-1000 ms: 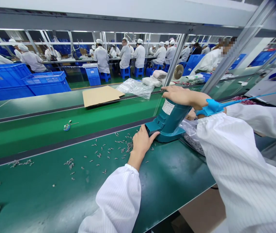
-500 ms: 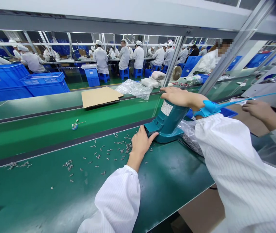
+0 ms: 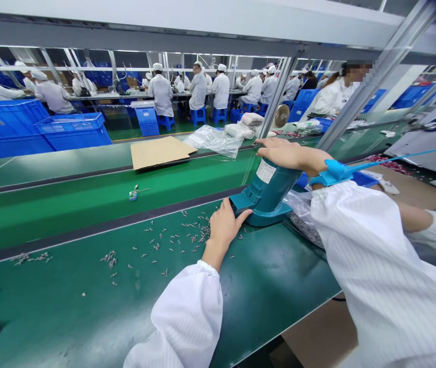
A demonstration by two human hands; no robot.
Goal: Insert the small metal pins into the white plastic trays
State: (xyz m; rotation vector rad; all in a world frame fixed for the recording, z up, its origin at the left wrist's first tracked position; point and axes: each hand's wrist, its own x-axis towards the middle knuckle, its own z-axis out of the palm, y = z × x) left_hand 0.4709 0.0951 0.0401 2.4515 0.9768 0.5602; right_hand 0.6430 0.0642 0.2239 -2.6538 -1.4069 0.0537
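Hands work a teal press machine on the bench. The left hand is curled against the front of its base, fingers closed on something too small to make out; the right hand lies flat on the machine's top, clamped on nothing. Small metal parts lie scattered just left of the left hand. Judging by this, the step goes best with fingertips kept clear of the slot and the top pressed straight down.
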